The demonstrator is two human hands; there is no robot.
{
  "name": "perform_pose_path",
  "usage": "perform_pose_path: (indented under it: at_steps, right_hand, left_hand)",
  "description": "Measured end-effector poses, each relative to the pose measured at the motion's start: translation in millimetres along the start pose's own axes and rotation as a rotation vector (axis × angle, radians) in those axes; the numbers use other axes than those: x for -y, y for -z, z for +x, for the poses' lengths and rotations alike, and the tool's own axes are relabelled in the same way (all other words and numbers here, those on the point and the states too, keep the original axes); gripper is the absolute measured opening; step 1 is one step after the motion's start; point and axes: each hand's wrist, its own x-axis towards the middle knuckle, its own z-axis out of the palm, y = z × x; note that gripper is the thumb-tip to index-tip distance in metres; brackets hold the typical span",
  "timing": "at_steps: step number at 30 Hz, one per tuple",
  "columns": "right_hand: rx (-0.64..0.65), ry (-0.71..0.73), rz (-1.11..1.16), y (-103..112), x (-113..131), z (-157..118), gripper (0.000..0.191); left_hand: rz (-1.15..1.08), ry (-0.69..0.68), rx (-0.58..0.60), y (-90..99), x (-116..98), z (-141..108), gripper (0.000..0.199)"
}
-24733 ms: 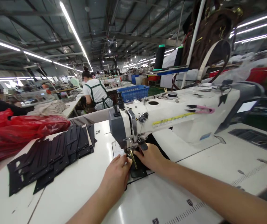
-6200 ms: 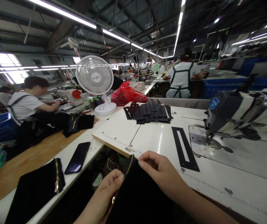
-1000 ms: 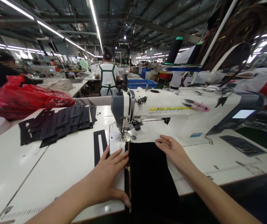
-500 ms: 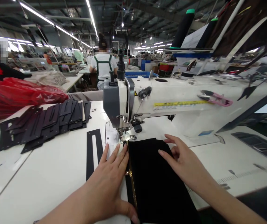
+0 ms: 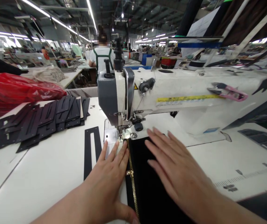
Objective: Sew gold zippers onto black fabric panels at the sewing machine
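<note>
Black fabric (image 5: 145,174) lies on the sewing machine's bed, with a gold-toothed zipper (image 5: 133,186) along its left edge. My left hand (image 5: 111,174) is spread flat, fingertips touching the fabric's left border just in front of the presser foot (image 5: 123,133). The thumb rests lower down by the zipper, and a gold zipper pull (image 5: 130,173) shows beside this hand. Over the fabric's right side is my right hand (image 5: 173,161), fingers stretched out and slightly blurred; whether it presses on the cloth I cannot tell. The sewing machine (image 5: 128,99) stands right ahead.
A black slotted piece (image 5: 88,155) lies left of the needle plate. Several similar pieces (image 5: 46,121) are piled farther left, near a red plastic bag (image 5: 18,90). Pink-handled snips (image 5: 229,91) rest against the machine arm. A co-worker (image 5: 102,56) faces away beyond.
My right hand has swung left over the fabric, its fingers straightening from a bent pose. More of the gold zipper shows beside my left hand, which stays in place. The view has shifted slightly.
</note>
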Motion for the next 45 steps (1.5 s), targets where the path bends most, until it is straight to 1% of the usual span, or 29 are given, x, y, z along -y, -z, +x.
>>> perform_pose_path:
  at_steps: [1, 3, 4, 6, 7, 8, 10, 12, 13, 15, 18, 20, 22, 24, 26, 28, 31, 33, 34, 36, 37, 39, 40, 42, 43, 45]
  right_hand:
    - [0.042, 0.047, 0.045, 0.5, 7.6, -0.1, 0.042]
    - [0.149, 0.083, 0.115, -5.0, 14.8, -7.9, 0.054]
    - [0.206, 0.067, 0.127, -9.4, 13.8, -15.2, 0.058]
    - [0.258, -0.024, 0.108, -17.0, 4.2, -32.9, 0.063]
    - [0.259, -0.089, 0.085, -18.9, -2.8, -41.4, 0.064]
    - [0.234, -0.158, 0.063, -18.9, -10.2, -48.5, 0.064]
    - [0.173, -0.302, 0.045, -14.0, -23.2, -56.6, 0.058]
    - [0.146, -0.439, 0.092, -5.5, -31.6, -56.0, 0.050]
    - [0.153, -0.498, 0.137, -1.5, -34.1, -53.2, 0.048]
    - [0.184, -0.582, 0.254, 4.2, -36.8, -45.6, 0.043]
    - [0.215, -0.684, 0.450, 7.0, -36.8, -36.3, 0.032]
    - [0.189, -0.743, 0.536, 8.4, -34.0, -33.6, 0.026]
    - [0.114, -0.775, 0.536, 10.4, -28.5, -33.3, 0.024]
    - [0.034, -0.760, 0.439, 11.1, -21.2, -35.8, 0.028]
    - [0.012, -0.690, 0.286, 8.0, -14.6, -41.8, 0.034]
    - [0.045, -0.580, 0.154, 1.8, -11.0, -50.9, 0.033]
    - [0.137, -0.441, 0.045, -4.6, -12.1, -62.2, 0.029]
    - [0.159, -0.369, -0.071, -2.1, -14.2, -59.7, 0.030]
    - [0.154, -0.333, -0.137, 0.8, -14.2, -54.1, 0.030]
    - [0.098, -0.245, -0.200, 6.2, -10.3, -35.6, 0.031]
    - [0.068, -0.196, -0.171, 7.2, -6.5, -24.4, 0.031]
    - [0.043, -0.088, -0.013, 3.0, 2.5, -3.3, 0.033]
    - [0.074, -0.037, 0.070, -2.2, 6.2, 4.6, 0.035]
    - [0.184, 0.023, 0.183, -15.9, 8.5, 12.2, 0.044]
    - [0.237, 0.022, 0.209, -22.7, 6.9, 12.2, 0.051]
    - [0.304, -0.036, 0.217, -32.5, 0.1, 7.7, 0.060]
  left_hand:
    - [0.007, 0.005, -0.004, -0.4, -0.2, -0.2, 0.115]
    - [0.015, 0.013, -0.010, -1.1, -0.1, -0.6, 0.117]
    - [0.016, 0.014, -0.012, -1.4, 0.1, -0.8, 0.117]
    - [0.018, 0.016, -0.015, -1.7, 0.7, -1.1, 0.118]
    - [0.019, 0.016, -0.013, -1.6, 0.9, -1.4, 0.120]
    - [0.019, 0.016, -0.010, -1.4, 1.1, -1.6, 0.122]
    - [0.016, 0.022, 0.000, -0.7, 1.0, -2.4, 0.127]
    - [0.017, 0.031, 0.010, 0.2, 0.4, -3.3, 0.129]
    - [0.020, 0.036, 0.012, 0.6, -0.1, -3.9, 0.129]
    - [0.031, 0.046, 0.009, 1.3, -1.1, -4.7, 0.128]
    - [0.039, 0.055, -0.001, 1.8, -1.9, -5.1, 0.129]
    - [0.037, 0.050, -0.020, 1.2, -1.2, -4.7, 0.129]
    - [0.031, 0.038, -0.043, -0.7, 0.7, -4.1, 0.129]
    - [0.020, 0.019, -0.067, -3.8, 3.3, -3.6, 0.129]
    - [0.006, -0.001, -0.091, -6.6, 5.4, -3.5, 0.130]
    - [-0.006, -0.002, -0.095, -7.3, 5.9, -4.0, 0.130]
    - [-0.009, 0.020, -0.062, -3.3, 3.2, -5.4, 0.128]
    - [-0.011, 0.026, -0.040, 0.8, 0.6, -5.9, 0.128]
    - [-0.015, 0.024, -0.031, 2.7, -0.5, -5.9, 0.128]
    - [-0.021, 0.023, -0.012, 4.9, -1.9, -5.7, 0.128]
    - [-0.019, 0.025, -0.009, 5.2, -2.2, -5.6, 0.127]
    - [-0.011, 0.029, -0.008, 4.1, -2.2, -5.5, 0.127]
    - [-0.005, 0.032, -0.014, 3.0, -1.9, -5.7, 0.128]
    - [0.001, 0.034, -0.026, 0.3, -1.3, -6.6, 0.129]
    - [0.000, 0.033, -0.031, -0.9, -1.0, -7.2, 0.129]
    - [-0.003, 0.027, -0.044, -2.4, -0.5, -8.3, 0.126]
